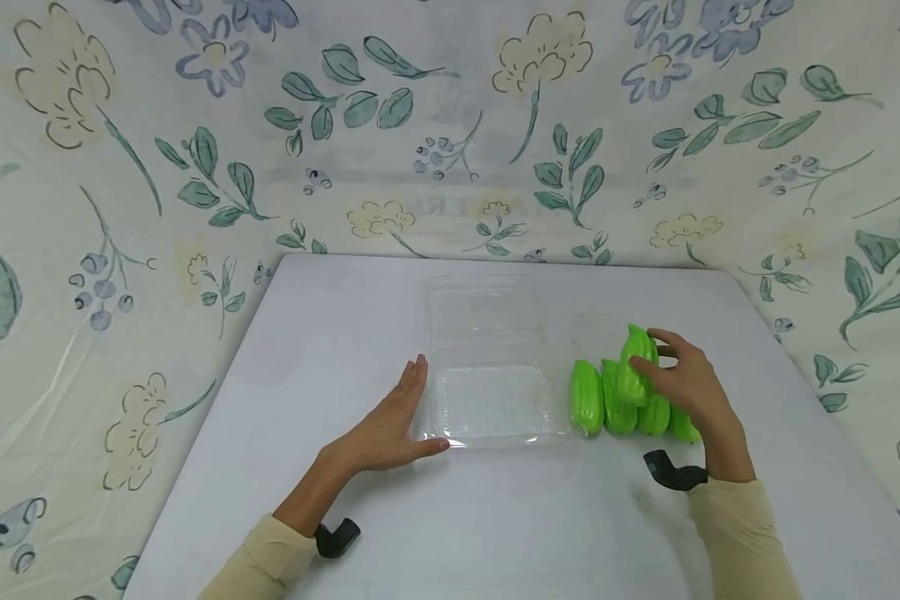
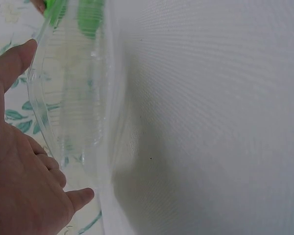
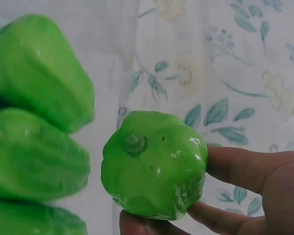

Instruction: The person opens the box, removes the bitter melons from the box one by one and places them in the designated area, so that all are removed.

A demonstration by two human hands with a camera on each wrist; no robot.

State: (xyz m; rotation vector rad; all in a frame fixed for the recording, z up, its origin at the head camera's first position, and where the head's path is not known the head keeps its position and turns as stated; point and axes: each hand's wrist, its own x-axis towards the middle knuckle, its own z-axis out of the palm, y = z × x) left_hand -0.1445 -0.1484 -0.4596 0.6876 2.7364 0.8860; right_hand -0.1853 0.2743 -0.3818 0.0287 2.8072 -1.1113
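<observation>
A clear plastic clamshell container (image 1: 491,400) lies with its lid (image 1: 483,308) folded back toward the far edge of the table. My left hand (image 1: 382,429) rests against its left side, fingers straight and the thumb at the near left corner. In the left wrist view, fingertips touch the container's rim (image 2: 33,90). Between thumb and fingers, my right hand (image 1: 693,383) grips a glossy green pepper-like vegetable (image 3: 154,166), lobed with a small round stem. It is held above a row of several similar green vegetables (image 1: 587,400) right of the container.
The white table (image 1: 330,333) extends around the container, its far edge meeting a floral cloth backdrop (image 1: 435,125). A black wrist mount (image 1: 675,472) sits under the right wrist, near the row; another black mount (image 1: 337,538) is by the left wrist.
</observation>
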